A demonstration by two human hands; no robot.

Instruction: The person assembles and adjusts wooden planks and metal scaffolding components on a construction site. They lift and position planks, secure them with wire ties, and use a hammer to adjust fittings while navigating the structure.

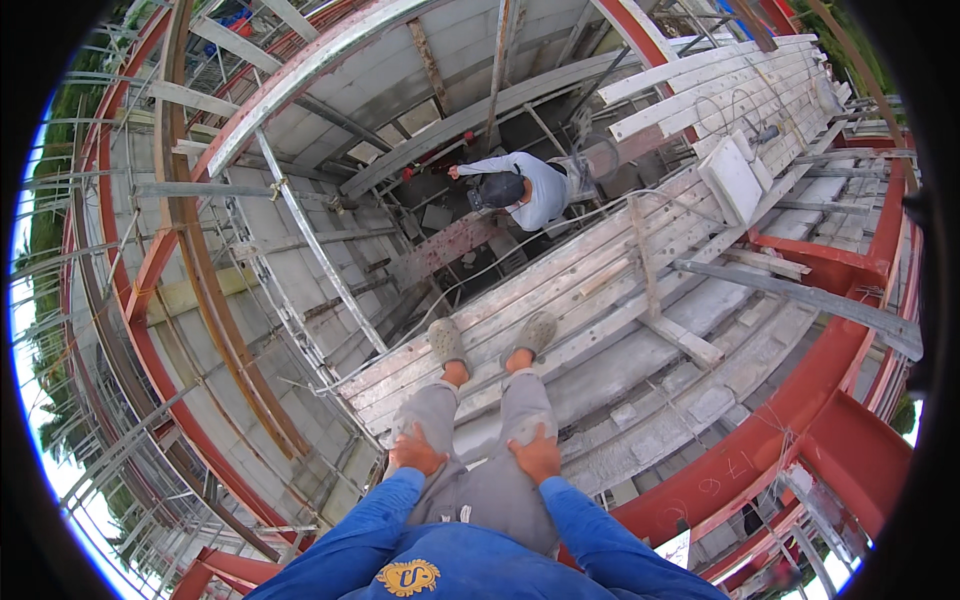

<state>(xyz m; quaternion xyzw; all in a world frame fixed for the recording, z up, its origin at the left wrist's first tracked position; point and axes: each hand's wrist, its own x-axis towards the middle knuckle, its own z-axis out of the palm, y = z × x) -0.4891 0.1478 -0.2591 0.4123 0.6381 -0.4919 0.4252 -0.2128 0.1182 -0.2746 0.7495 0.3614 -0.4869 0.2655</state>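
My left hand (417, 452) rests on my left trouser leg, its fingers laid over the grey cloth. In the same way my right hand (538, 455) lies on my right leg with the thumb apart from the fingers. Neither hand appears to hold a tool. Both arms are in blue sleeves (610, 530). Beyond the hands, my feet in grey clogs (447, 342) are on a walkway of worn wooden planks (590, 282).
Below the walkway, a person (530, 190) in a light shirt and dark cap reaches out an arm. A white slab (732, 182) leans on the planks at right. Red steel beams (740, 470), a metal pole (320, 240) and scaffolding surround me. A deep gap drops beyond the planks.
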